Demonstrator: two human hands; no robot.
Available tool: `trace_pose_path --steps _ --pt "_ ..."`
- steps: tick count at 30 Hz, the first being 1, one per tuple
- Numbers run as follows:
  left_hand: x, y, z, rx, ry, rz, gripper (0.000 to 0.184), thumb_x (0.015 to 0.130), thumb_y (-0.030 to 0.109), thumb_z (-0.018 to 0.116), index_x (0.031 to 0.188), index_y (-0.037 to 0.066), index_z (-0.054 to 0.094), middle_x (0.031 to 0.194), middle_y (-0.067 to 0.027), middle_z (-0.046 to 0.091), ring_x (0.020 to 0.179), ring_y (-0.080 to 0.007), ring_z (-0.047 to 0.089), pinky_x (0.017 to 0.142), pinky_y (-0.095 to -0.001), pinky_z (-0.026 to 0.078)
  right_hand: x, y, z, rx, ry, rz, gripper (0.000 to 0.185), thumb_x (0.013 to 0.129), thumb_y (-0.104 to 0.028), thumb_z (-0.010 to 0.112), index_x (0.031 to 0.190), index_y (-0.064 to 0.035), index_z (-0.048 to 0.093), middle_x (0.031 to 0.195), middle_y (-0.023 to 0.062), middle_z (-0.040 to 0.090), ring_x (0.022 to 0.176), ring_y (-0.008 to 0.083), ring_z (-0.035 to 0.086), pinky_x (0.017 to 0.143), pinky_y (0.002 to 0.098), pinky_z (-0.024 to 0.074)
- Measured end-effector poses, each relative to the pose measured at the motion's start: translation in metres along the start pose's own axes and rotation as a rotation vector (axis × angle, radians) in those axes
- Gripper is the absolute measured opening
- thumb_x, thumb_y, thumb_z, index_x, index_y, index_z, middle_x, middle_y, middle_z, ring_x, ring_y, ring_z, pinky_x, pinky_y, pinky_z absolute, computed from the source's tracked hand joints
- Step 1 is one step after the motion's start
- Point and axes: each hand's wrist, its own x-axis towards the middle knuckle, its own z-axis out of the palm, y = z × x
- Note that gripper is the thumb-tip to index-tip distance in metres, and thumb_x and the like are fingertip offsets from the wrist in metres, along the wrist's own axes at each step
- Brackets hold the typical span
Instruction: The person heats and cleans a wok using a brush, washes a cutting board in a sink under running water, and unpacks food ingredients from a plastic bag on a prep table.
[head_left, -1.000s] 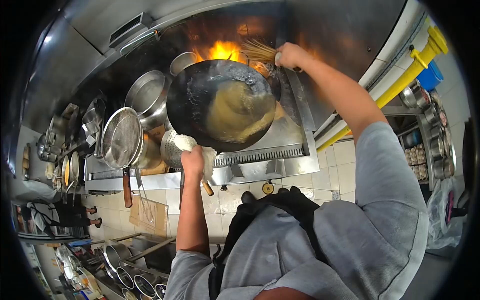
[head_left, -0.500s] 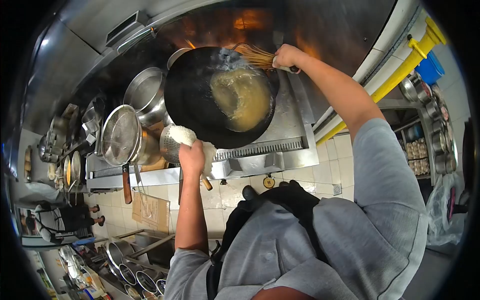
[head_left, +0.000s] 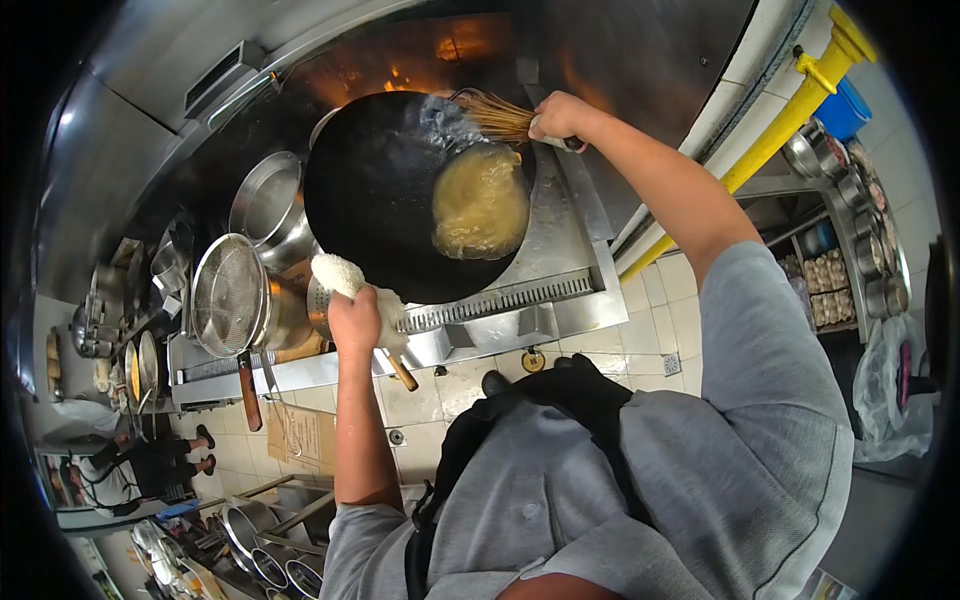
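Note:
A large black wok (head_left: 370, 190) is tilted over the stove, with yellowish liquid (head_left: 482, 205) pooled in its right half. My left hand (head_left: 355, 318) is closed around a white cloth (head_left: 338, 274) at the wok's near left edge; the cloth hides what lies under it. My right hand (head_left: 562, 118) grips a bundled bamboo brush (head_left: 495, 116), whose bristles reach the wok's upper right rim. Small flames (head_left: 398, 82) show behind the wok.
Left of the wok are a metal bowl (head_left: 268, 200) and a wire strainer (head_left: 230, 295) on a pot. A yellow pipe (head_left: 790, 130) runs along the right. Another person (head_left: 125, 470) is at the far left. Pots (head_left: 250, 525) stand at lower left.
The wok has tipped and shifted left with my left hand and the cloth. The liquid has gathered at the right. The brush has come down to the rim, and the flames have shrunk.

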Motion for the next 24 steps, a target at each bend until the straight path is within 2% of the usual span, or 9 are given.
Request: trace_pose_path --steps 5,8,10,15,17,18,20,23,24 --pt "0.005 0.003 -0.004 0.107 -0.049 0.022 0.029 0.076 0.016 0.053 0.091 -0.008 0.059 0.085 -0.0250 0.064 0.084 -0.0389 0.062 0.077 -0.0425 0.046 -0.006 0.013 0.007 0.143 -0.004 0.028 0.040 0.075 -0.024 0.073 0.104 0.0020 0.066 0.101 0.0160 0.063 0.081 0.0332 0.063 0.051 0.0467 0.0574" --pt "0.002 0.017 -0.010 0.067 0.032 0.143 0.031 0.076 0.017 0.053 0.095 -0.007 0.058 0.090 -0.0250 0.064 0.088 -0.0403 0.062 0.079 -0.0431 0.046 -0.015 0.024 0.010 0.209 -0.022 0.041 0.040 0.074 -0.023 0.074 0.105 0.0005 0.066 0.102 0.0158 0.062 0.080 0.0313 0.063 0.049 0.0461 0.0555" --pt "0.005 0.022 -0.020 0.137 0.038 0.185 0.032 0.077 0.017 0.054 0.099 -0.006 0.058 0.093 -0.0250 0.063 0.092 -0.0408 0.061 0.081 -0.0432 0.046 -0.017 0.033 0.015 0.344 -0.088 0.052 0.060 0.073 -0.021 0.074 0.126 -0.0019 0.055 0.110 0.0165 0.060 0.074 0.0268 0.061 0.042 0.0414 0.0477" --pt "0.000 0.037 -0.036 0.187 0.028 0.219 0.031 0.076 0.015 0.054 0.099 -0.005 0.059 0.094 -0.0248 0.063 0.093 -0.0425 0.059 0.083 -0.0440 0.046 -0.023 0.049 0.034 0.441 -0.070 0.067 0.060 0.075 -0.017 0.072 0.129 -0.0024 0.052 0.092 0.0160 0.062 0.051 0.0216 0.055 0.036 0.0382 0.0407" --pt "-0.002 0.037 -0.038 0.186 0.007 0.234 0.030 0.076 0.015 0.053 0.099 -0.004 0.060 0.095 -0.0249 0.063 0.093 -0.0426 0.059 0.083 -0.0445 0.046 -0.032 0.052 0.039 0.468 -0.066 0.102 0.061 0.076 -0.017 0.071 0.132 -0.0042 0.050 0.090 0.0142 0.062 0.052 0.0211 0.055 0.037 0.0374 0.0407" --pt "-0.001 0.036 -0.038 0.185 0.012 0.235 0.030 0.076 0.015 0.053 0.099 -0.004 0.060 0.095 -0.0249 0.063 0.093 -0.0426 0.059 0.083 -0.0445 0.046 -0.038 0.052 0.037 0.466 -0.128 0.136 0.064 0.073 -0.024 0.073 0.131 -0.0062 0.052 0.116 0.0158 0.059 0.088 0.0297 0.062 0.055 0.0464 0.0544" --pt "0.000 0.034 -0.038 0.189 0.021 0.364 0.029 0.076 0.014 0.053 0.098 -0.003 0.060 0.095 -0.0248 0.063 0.093 -0.0425 0.059 0.082 -0.0443 0.046 -0.050 0.051 0.041 0.480 -0.101 0.138 0.065 0.073 -0.024 0.073 0.131 -0.0054 0.051 0.117 0.0155 0.059 0.088 0.0294 0.062 0.055 0.0460 0.0545" --pt "0.003 0.044 -0.040 0.264 -0.020 0.374 0.029 0.076 0.013 0.052 0.099 -0.003 0.060 0.094 -0.0248 0.062 0.093 -0.0426 0.058 0.083 -0.0443 0.045 -0.058 0.057 0.052 0.485 -0.072 0.141 0.064 0.075 -0.025 0.072 0.131 -0.0027 0.050 0.118 0.0148 0.059 0.090 0.0293 0.062 0.054 0.0455 0.0538" --pt "0.001 0.050 -0.040 0.263 -0.013 0.355 0.029 0.076 0.014 0.052 0.099 -0.003 0.059 0.095 -0.0248 0.062 0.094 -0.0426 0.057 0.083 -0.0445 0.045 -0.060 0.059 0.056 0.513 -0.057 0.147 0.064 0.075 -0.025 0.072 0.131 -0.0023 0.050 0.117 0.0148 0.060 0.091 0.0287 0.062 0.059 0.0444 0.0541"
